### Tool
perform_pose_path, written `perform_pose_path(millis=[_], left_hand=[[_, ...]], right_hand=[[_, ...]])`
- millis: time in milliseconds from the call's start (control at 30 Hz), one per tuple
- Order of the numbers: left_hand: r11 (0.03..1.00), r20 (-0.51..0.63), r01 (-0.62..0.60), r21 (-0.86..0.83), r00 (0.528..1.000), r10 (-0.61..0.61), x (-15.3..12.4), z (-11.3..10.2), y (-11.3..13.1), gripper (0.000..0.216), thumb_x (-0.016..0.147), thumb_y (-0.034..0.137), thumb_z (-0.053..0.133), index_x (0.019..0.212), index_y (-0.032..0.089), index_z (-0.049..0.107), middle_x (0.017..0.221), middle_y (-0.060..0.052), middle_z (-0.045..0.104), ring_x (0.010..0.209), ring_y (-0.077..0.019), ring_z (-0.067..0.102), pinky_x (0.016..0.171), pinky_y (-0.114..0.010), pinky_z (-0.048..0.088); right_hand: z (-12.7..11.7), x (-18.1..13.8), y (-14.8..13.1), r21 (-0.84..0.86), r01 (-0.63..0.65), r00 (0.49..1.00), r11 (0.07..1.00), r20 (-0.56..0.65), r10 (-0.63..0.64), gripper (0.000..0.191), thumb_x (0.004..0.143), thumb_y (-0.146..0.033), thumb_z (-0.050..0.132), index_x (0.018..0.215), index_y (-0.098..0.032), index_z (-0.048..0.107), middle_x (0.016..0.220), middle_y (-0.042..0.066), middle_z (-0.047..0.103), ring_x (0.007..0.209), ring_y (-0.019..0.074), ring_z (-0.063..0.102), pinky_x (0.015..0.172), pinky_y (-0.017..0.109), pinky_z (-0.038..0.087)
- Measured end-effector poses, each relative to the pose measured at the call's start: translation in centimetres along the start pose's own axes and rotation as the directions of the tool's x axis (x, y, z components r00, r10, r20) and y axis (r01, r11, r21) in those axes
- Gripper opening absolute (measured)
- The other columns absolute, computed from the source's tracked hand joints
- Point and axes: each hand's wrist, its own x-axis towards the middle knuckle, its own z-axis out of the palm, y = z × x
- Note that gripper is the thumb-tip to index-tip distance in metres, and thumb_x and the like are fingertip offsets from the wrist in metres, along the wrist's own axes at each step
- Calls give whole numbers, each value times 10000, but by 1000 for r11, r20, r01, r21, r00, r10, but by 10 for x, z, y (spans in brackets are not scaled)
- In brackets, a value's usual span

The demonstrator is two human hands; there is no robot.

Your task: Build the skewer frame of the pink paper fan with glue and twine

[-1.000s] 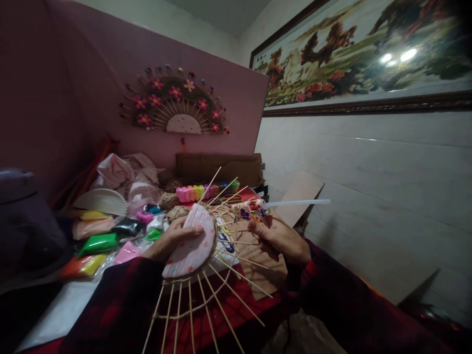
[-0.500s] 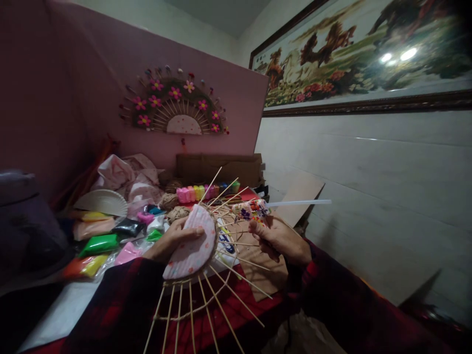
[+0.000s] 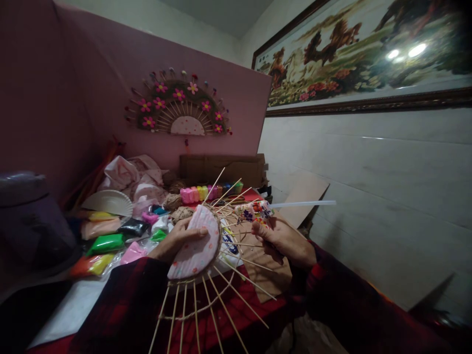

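Note:
My left hand [image 3: 180, 240] grips a half-made fan by its half-round base [image 3: 197, 246], thumb on top of the pale pink fabric with small orange-pink prints. Thin wooden sticks [image 3: 217, 305] spread out from the base's curved edge, which has twine along it. A strand of twine [image 3: 195, 313] crosses the lower sticks. My right hand [image 3: 282, 238] is closed round a flower-patterned hot glue gun [image 3: 254, 210]. A long translucent glue stick [image 3: 304, 203] juts from its back end. The gun's nose points left, among the upper sticks; its tip cannot be made out.
Bags of coloured clay [image 3: 106, 244], a folded paper plate [image 3: 107, 202] and twine balls [image 3: 182, 214] lie at left. Behind are small coloured tubs [image 3: 199, 193] and a cardboard box [image 3: 221, 168]. A finished flowered fan [image 3: 188, 126] hangs on the pink board [image 3: 236, 108].
The whole view has shifted slightly, so things sit a little further right. Both hands, the fan and the glue gun keep nearly the same positions relative to each other.

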Motion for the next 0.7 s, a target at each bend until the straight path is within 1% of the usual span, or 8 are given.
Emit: perform_pose_path(millis=[133, 267, 500, 700], left_hand=[[1000, 8, -14, -6, 1000, 14, 0, 0, -1, 276, 588, 289, 742, 775, 124, 624, 628, -55, 655, 494, -141, 572, 481, -242, 411], [1000, 10, -20, -10, 1000, 20, 0, 1, 0, 292, 581, 288, 747, 786, 121, 624, 649, -61, 659, 505, -150, 581, 472, -241, 409], [1000, 10, -24, -1, 1000, 24, -2, 3, 2, 283, 580, 286, 749, 776, 125, 624, 650, -54, 653, 493, -135, 566, 455, -232, 393], [1000, 12, -25, -5, 1000, 25, -2, 2, 1, 296, 574, 292, 751, 783, 129, 621, 648, -40, 647, 498, -128, 568, 456, -223, 401]], right_hand=[[0, 0, -1, -6, 4, 1000, 1000, 0, -4, 540, 718, -706, 471, 652, -170, 459, 395, -56, 419, 280, 55, 349, 257, 175, 254], [-1, 1, 1, -14, 17, 1000, 1000, 19, -17, 537, 726, -704, 463, 624, -178, 432, 380, -59, 414, 269, 55, 347, 252, 174, 256], [-1, 3, 6, 11, 28, 999, 1000, 25, -28, 526, 740, -695, 455, 651, -177, 436, 371, -70, 402, 268, 53, 338, 253, 171, 260], [0, 2, 2, 17, 24, 1000, 1000, 13, -24, 528, 731, -701, 459, 656, -180, 429, 366, -69, 407, 265, 53, 342, 250, 166, 264]])
